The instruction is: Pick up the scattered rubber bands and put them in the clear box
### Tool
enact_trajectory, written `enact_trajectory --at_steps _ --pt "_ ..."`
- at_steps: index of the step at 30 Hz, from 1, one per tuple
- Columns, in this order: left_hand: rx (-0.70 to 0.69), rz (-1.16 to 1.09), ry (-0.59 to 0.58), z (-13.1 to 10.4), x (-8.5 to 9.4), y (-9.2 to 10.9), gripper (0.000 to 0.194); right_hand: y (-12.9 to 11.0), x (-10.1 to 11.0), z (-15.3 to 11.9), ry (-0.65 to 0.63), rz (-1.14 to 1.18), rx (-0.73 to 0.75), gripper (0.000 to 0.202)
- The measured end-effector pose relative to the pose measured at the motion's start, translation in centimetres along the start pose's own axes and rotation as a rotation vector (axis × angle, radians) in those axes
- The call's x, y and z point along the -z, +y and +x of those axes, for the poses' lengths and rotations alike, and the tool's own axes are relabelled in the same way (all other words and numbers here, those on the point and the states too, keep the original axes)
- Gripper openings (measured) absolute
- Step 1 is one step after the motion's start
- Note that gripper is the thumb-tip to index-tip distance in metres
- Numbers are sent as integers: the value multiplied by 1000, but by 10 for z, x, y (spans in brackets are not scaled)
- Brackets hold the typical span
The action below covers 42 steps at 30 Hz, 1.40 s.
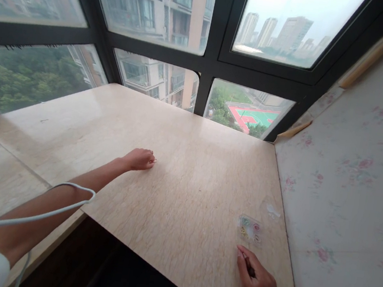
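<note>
My left hand (139, 160) is closed and rests on the beige marble-patterned sill. A thin, small loop (155, 161) sticks out at its fingertips; its kind is too small to tell. Nearer the right wall, my right hand (259, 283) is closed, with thumb and index finger pressed together. Whatever it may hold is hidden. Just beyond its fingertips lies a clear plastic box (249, 229) with small green, pink, yellow and pale loops in separate compartments. Behind that box sits a clear plastic piece (273, 211), perhaps its lid.
A white cable (71, 209) crosses my left forearm. The sill (183, 199) ends at a front edge above a dark gap (130, 272). Dark-framed windows (213, 47) stand behind it, and a flower-papered wall (347, 198) bounds the right. A small thin object (44, 120) lies far left.
</note>
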State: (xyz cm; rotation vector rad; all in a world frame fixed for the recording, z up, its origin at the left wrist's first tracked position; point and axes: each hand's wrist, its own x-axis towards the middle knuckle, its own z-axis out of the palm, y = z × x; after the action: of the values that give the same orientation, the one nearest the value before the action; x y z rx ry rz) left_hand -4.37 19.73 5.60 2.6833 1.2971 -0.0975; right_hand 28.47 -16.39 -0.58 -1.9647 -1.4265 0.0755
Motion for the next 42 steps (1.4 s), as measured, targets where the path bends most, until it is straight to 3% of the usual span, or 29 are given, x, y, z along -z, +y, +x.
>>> enact_trajectory --at_steps 3,6,8,10,13,15,17,23,30,33,37,40,42 --pt "-70 160 -72 7 0 6 25 0 0 1 5 13 -18 38" --pt "-82 204 -70 13 0 12 20 0 1 1 1 37 -35 37" --pt "-68 151 -42 14 3 19 17 1 1 1 -5 62 -57 37" --pt "-22 -19 62 12 9 33 15 2 1 0 -8 91 -86 37" --pt "94 -558 305 -3 18 72 21 4 1 -1 -10 123 -119 35" --pt "91 -993 329 -19 23 106 27 3 2 -1 -15 137 -135 34" --pt "46 -1274 370 -36 25 140 26 1 3 0 -15 156 -147 34" --pt "64 -1523 339 -63 24 217 24 -4 6 3 -32 194 -174 32" --pt "77 -1475 209 -46 0 280 23 -7 8 4 -51 219 -205 29" --pt "-64 -1296 194 -32 -13 307 19 -10 10 5 -55 238 -228 28" --pt "-349 -888 165 -11 -34 335 15 -11 11 5 -57 240 -241 27" --pt "-481 -604 72 1 -48 344 19 -10 10 7 -56 249 -248 26" --pt "-497 -512 35 5 -53 344 22 -11 10 7 -56 266 -256 26"
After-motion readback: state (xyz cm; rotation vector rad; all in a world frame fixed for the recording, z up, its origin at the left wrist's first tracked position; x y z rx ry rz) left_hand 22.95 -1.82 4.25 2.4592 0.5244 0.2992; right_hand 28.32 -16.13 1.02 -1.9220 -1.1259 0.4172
